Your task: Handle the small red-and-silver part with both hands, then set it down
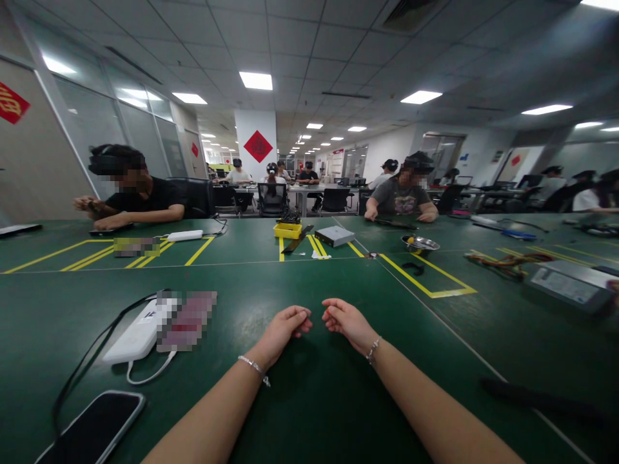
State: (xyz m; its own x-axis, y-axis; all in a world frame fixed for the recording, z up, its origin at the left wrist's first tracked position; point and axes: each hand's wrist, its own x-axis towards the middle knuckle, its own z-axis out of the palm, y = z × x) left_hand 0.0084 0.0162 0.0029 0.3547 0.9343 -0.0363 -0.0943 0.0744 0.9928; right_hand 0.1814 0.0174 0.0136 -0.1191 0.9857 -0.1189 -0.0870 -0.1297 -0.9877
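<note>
My left hand (289, 327) is held just above the green table (271, 283), its fingers curled and the thumb pressed to the index finger. Whatever it may hold is hidden. Facing it across a small gap, my right hand (352, 327) is closed too. A tiny orange-red thing (327, 312) shows at its fingertips, too small to name. The two hands are apart.
To the left lie a white power bank (140, 335) with cables and a dark phone (97, 428). Farther off are a yellow bin (287, 231), a grey metal box (334, 236), a metal bowl (420, 243) and a power supply unit (570, 283). People sit across the table.
</note>
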